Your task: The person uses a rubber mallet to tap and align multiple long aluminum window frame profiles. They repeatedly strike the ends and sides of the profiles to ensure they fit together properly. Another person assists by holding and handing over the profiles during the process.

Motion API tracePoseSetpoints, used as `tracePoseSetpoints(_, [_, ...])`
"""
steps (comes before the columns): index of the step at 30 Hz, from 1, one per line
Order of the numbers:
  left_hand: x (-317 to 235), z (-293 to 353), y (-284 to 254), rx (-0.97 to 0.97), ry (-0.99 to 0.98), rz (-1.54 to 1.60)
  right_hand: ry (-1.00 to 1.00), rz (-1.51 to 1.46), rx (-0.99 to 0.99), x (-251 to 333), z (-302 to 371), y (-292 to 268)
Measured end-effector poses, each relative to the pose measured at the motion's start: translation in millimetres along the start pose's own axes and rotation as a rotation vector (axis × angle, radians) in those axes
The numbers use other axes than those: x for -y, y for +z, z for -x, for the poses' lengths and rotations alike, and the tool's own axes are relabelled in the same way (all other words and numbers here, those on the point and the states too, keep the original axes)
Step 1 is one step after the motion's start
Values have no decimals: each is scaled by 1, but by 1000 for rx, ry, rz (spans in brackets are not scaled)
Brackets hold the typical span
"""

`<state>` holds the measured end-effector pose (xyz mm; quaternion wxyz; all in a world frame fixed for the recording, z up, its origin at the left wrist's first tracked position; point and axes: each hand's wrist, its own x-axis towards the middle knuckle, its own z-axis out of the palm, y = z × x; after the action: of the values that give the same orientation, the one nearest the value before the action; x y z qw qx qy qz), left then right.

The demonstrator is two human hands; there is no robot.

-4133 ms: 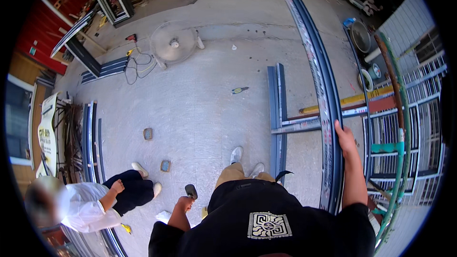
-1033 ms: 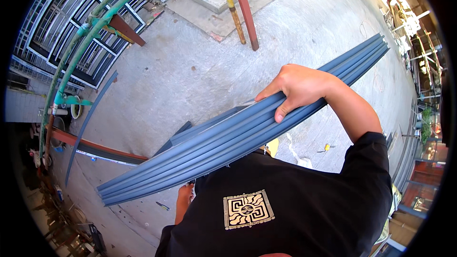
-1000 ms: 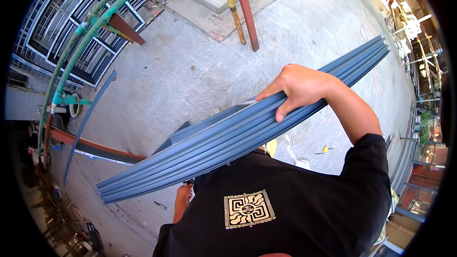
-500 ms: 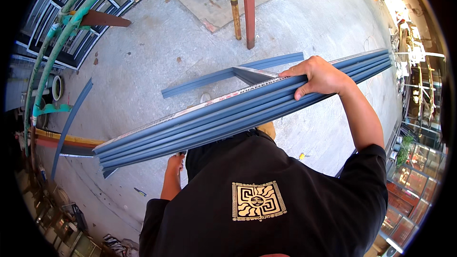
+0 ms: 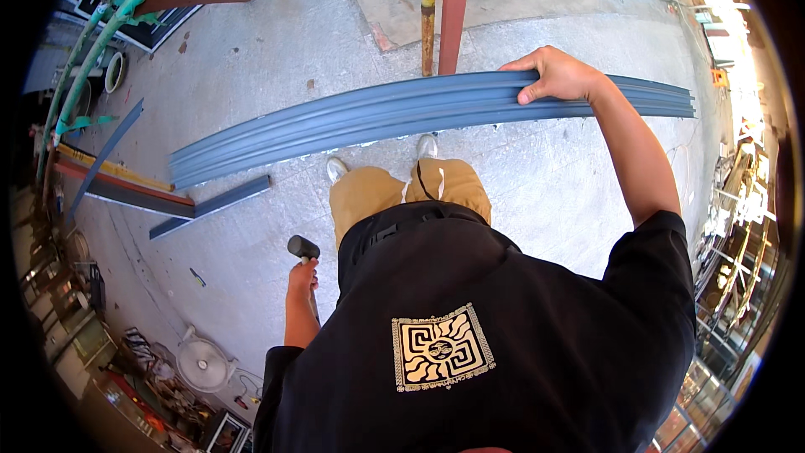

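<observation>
My right hand (image 5: 560, 84) grips a long blue-grey ribbed metal profile (image 5: 360, 115) right of its middle, thumb on the near face and fingers over the far edge. The profile lies across the view in front of my legs, its broad ribbed side up. It bends toward both ends in the fisheye picture. Low beside my left hip, my left hand (image 5: 302, 279) is closed round the handle of a mallet with a dark head (image 5: 303, 247). The mallet is apart from the profile.
A shorter profile (image 5: 222, 204) lies at the left by brown and yellow bars (image 5: 126, 178). Red (image 5: 454, 17) and yellow (image 5: 428, 8) posts stand just beyond the long profile. Green pipes (image 5: 126, 13) rise far left; a round fan (image 5: 204, 363) is lower left.
The long profile has rolled to show its broad face and shifted away from my body, my right hand with it. The mallet head has come into sight at my left hand.
</observation>
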<state>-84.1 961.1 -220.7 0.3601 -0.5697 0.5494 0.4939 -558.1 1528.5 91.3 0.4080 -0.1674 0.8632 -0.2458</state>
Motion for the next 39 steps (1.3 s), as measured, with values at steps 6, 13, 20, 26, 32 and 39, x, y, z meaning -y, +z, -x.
tracePoseSetpoints(6, [16, 127, 97, 19, -79, -111, 3, -41, 41, -86, -16, -56])
tracePoseSetpoints(13, [92, 117, 124, 86, -124, 3, -18, 11, 165, -125, -71, -128])
tracePoseSetpoints(20, [134, 90, 142, -27, 95, 104, -105, 245, 137, -122, -142, -177])
tracePoseSetpoints(26, [88, 161, 201, -258, -93, 194, -42, 418, 56, -158, -202, -205])
tracePoseSetpoints(32, [188, 145, 305, -73, 109, 93, -66, 189, -289, -165, -277, -210])
tracePoseSetpoints(39, [244, 170, 370, -117, 12, -177, -188, 387, -468, -158, -309, -223])
